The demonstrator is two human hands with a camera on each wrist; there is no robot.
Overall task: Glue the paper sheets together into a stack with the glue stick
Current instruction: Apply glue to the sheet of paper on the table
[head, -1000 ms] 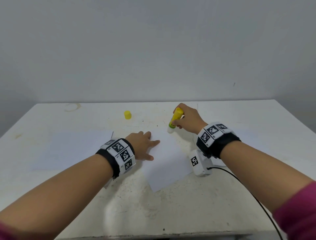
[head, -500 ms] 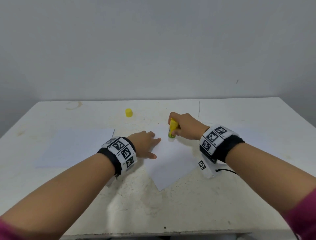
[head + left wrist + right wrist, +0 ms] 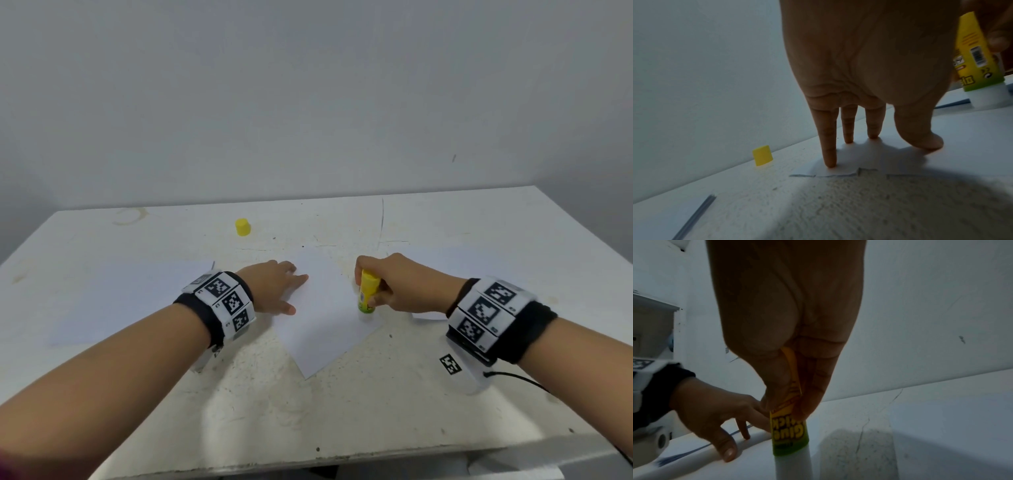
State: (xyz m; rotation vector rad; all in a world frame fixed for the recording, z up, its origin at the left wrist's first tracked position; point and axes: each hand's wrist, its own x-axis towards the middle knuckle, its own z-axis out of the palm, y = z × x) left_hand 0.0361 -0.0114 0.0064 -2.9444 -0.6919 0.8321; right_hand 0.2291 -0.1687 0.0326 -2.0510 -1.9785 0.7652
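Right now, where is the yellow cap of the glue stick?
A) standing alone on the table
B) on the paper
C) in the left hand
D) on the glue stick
A: the yellow cap stands alone on the table, far from the glue stick.

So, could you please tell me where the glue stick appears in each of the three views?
Head: glue stick right of centre, gripped by the right hand, tip down on the paper sheet.
Left wrist: upper right edge.
Right wrist: bottom centre.
Shared landmark: the left hand, pressing the sheet.
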